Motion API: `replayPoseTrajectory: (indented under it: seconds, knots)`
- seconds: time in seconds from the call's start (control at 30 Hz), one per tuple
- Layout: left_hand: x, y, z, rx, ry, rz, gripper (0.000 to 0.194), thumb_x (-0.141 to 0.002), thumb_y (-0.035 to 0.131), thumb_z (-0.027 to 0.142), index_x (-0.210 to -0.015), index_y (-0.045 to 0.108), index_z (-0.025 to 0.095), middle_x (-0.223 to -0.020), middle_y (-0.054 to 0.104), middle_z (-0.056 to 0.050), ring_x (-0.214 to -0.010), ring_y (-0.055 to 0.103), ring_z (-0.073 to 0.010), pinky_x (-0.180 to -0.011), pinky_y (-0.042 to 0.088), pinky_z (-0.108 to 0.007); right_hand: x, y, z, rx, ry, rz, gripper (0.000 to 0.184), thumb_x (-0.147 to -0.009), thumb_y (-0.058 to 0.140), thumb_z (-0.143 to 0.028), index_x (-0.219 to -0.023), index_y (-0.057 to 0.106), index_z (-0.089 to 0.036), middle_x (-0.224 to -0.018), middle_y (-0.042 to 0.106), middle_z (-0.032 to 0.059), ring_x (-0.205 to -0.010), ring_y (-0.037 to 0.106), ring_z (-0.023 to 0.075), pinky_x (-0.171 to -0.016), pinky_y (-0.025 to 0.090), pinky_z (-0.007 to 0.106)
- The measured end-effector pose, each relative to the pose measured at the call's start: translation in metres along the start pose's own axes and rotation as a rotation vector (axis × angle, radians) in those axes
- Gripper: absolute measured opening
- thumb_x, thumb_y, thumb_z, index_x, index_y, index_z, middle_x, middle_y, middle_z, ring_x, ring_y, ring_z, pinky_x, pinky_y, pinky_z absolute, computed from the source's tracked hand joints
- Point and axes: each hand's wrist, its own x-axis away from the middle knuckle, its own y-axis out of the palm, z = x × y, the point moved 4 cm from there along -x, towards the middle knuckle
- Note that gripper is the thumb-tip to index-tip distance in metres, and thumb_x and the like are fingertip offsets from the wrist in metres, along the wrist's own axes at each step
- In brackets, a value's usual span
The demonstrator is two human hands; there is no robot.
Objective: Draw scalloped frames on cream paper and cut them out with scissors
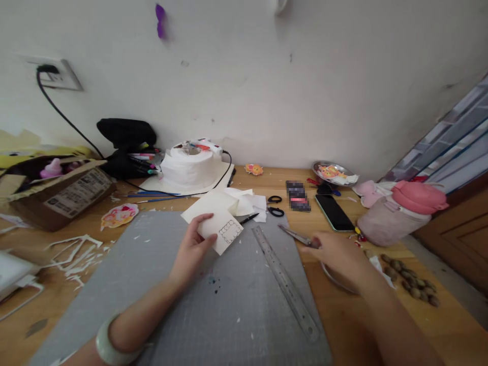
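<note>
Head view: wooden tabletop (346,325) against a pale, marked wall (229,76); power socket (68,76) with black plug upper left, brown door (465,223) far right. Gray cutting mat (183,315) covers the middle, scuffed, dark specks on it. Left hand (196,241) pinches a cream paper (211,218) with a small scalloped drawing, over the mat's far part. Right hand (335,254) is closed around a slim metal tool (295,235), blurred, near the mat's right edge. Metal ruler (282,279) lies slantwise between them. Paper scraps (78,259) litter the left; phone (334,212) lies right.
</note>
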Motion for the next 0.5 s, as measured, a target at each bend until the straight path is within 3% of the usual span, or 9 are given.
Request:
replayPoseTrajectory:
  seconds: [0.03,0.1,0.17,0.27,0.4,0.5]
  knots:
    - [-0.001,-0.001,-0.001,0.002,-0.003,0.006,0.050,-0.069,0.062,0.032,-0.116,0.048,0.020,-0.086,0.062,-0.002,-0.077,0.063,-0.0207,-0.067,0.052,-0.031,0.001,-0.001,0.018,0.094,0.105,-0.034,0.026,-0.079,0.058,-0.040,-0.084,0.067,-0.015,-0.094,0.070,0.0149,-0.086,0.064,0.0309,-0.064,0.038,0.032]
    - [-0.002,-0.002,-0.005,0.006,-0.007,0.015,0.054,-0.068,0.062,0.032,-0.118,0.047,0.020,-0.087,0.062,-0.002,-0.075,0.062,-0.0207,-0.066,0.052,-0.032,0.003,0.004,0.044,0.109,0.133,-0.086,0.028,-0.077,0.060,-0.039,-0.084,0.068,-0.014,-0.095,0.071,0.0165,-0.087,0.065,0.0328,-0.068,0.040,0.034]
    - [-0.003,-0.002,-0.008,0.005,-0.007,0.020,0.058,-0.067,0.061,0.032,-0.121,0.044,0.020,-0.088,0.061,-0.002,-0.075,0.062,-0.0201,-0.067,0.051,-0.032,0.005,0.013,0.060,0.024,0.061,-0.115,0.032,-0.076,0.059,-0.040,-0.093,0.067,-0.014,-0.102,0.070,0.0162,-0.091,0.064,0.0311,-0.075,0.043,0.035]
    - [-0.003,-0.004,-0.010,-0.025,-0.013,0.037,0.062,-0.066,0.059,0.030,-0.125,0.042,0.022,-0.080,0.057,0.002,-0.066,0.057,-0.0164,-0.061,0.048,-0.028,0.008,0.022,0.070,-0.046,-0.041,-0.046,0.032,-0.073,0.059,-0.036,-0.095,0.065,-0.014,-0.108,0.067,0.0160,-0.096,0.062,0.0297,-0.081,0.043,0.034]
    - [-0.003,-0.008,-0.007,-0.131,-0.056,0.108,0.055,-0.065,0.056,0.023,-0.119,0.050,0.021,-0.058,0.041,0.009,-0.048,0.040,-0.0117,-0.048,0.035,-0.022,0.009,0.031,0.074,-0.083,-0.074,-0.027,0.016,-0.069,0.055,-0.027,-0.079,0.061,-0.016,-0.082,0.068,0.0083,-0.074,0.060,0.0230,-0.065,0.041,0.030]
    - [-0.002,-0.009,-0.002,-0.180,-0.090,0.128,0.048,-0.064,0.055,0.025,-0.112,0.057,0.018,-0.053,0.037,0.009,-0.045,0.038,-0.0120,-0.046,0.032,-0.022,0.007,0.030,0.072,-0.110,-0.057,-0.015,0.010,-0.066,0.053,-0.026,-0.071,0.057,-0.018,-0.068,0.063,0.0020,-0.063,0.055,0.0185,-0.059,0.036,0.027]
